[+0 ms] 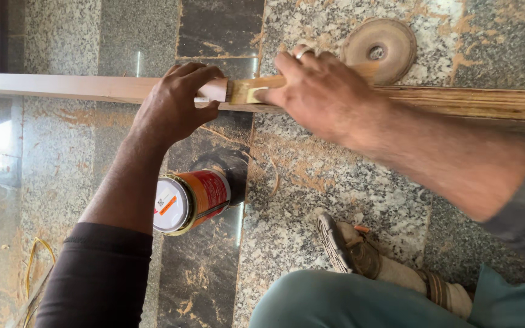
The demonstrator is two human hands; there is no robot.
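We saw the left hand [174, 106], with a dark sleeve, closed on a long wooden strip [62, 86] that lay across the stone floor [311, 182]. Its fingers curled over the top of the strip and the thumb pressed from the near side, so the hand covered that part of the wood. The right hand [320, 91], coming in from the right edge with a grey sleeve, was closed on a small yellowish wooden piece [256, 90] and held it against the strip, just beside the left hand. Most of this piece was hidden under the fingers, and we could not tell its full shape. As the two sleeves differed, we could not be sure that both arms belonged to one person.

The strip was cut off at both sides of the view; its right part showed layered edges. Behind it a round dusty disc [379, 48] with a centre hole was partly covered by the strip. A tin can [189, 200] lay on its side near the left forearm. A sandalled foot [360, 249] and a teal knee [335, 300] were cut off at the bottom.
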